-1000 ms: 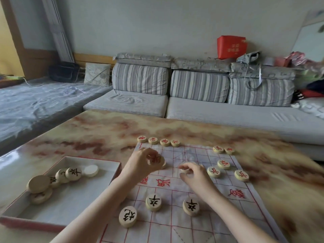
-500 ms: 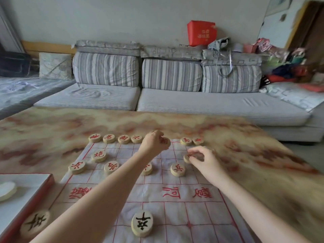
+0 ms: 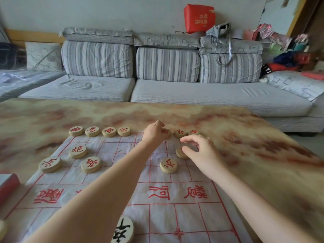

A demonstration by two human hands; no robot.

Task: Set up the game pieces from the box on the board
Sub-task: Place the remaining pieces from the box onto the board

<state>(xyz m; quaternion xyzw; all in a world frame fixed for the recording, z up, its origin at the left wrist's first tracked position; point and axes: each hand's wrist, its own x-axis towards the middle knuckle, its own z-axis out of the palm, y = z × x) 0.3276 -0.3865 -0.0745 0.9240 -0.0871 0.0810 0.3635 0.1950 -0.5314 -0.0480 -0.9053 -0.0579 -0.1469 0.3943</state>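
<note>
Evidently the back rank is being filled: the left hand (image 3: 154, 133), fingers curled together over a red piece (image 3: 166, 132), sets it at twelve o'clock on the board (image 3: 175, 216). The right hand (image 3: 201, 153) pinches another piece (image 3: 180, 153), probably squaring it onto its crossing.

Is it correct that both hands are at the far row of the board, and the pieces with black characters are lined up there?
Not quite. In the head view the pieces lined up along the far row of the board carry red characters, not black. The left hand is at that row; the right hand is just below it, on another red piece.
</note>
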